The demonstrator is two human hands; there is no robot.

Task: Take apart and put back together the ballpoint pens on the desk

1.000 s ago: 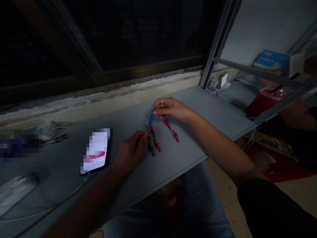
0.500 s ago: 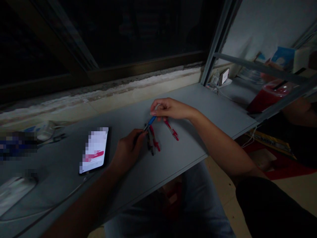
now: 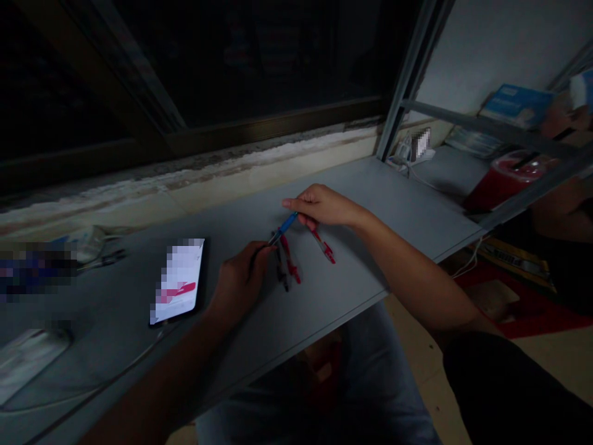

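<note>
A blue pen (image 3: 286, 225) is held slantwise above the grey desk. My left hand (image 3: 243, 269) is closed on its lower end, the fingers pinched near the metallic part. At the pen's upper end is my right hand (image 3: 316, 207), its fingers curled and the thumb stretched to the left. Beneath and beside the pen lie a dark pen (image 3: 281, 272) and a red pen (image 3: 290, 262), close together. Another red pen (image 3: 325, 247) lies apart, just below my right hand.
On the left are a lit phone (image 3: 178, 278), a white object (image 3: 32, 358) and cables. A metal frame (image 3: 393, 117) stands at the right, with a red cup (image 3: 503, 179), a blue box (image 3: 516, 105) and a person's arm beyond it. The desk's front edge (image 3: 343, 318) faces me.
My right thumb has straightened out to the left, and more of the blue pen shows. Beyond the frame, the other person's hand has moved right, off the blue box.
</note>
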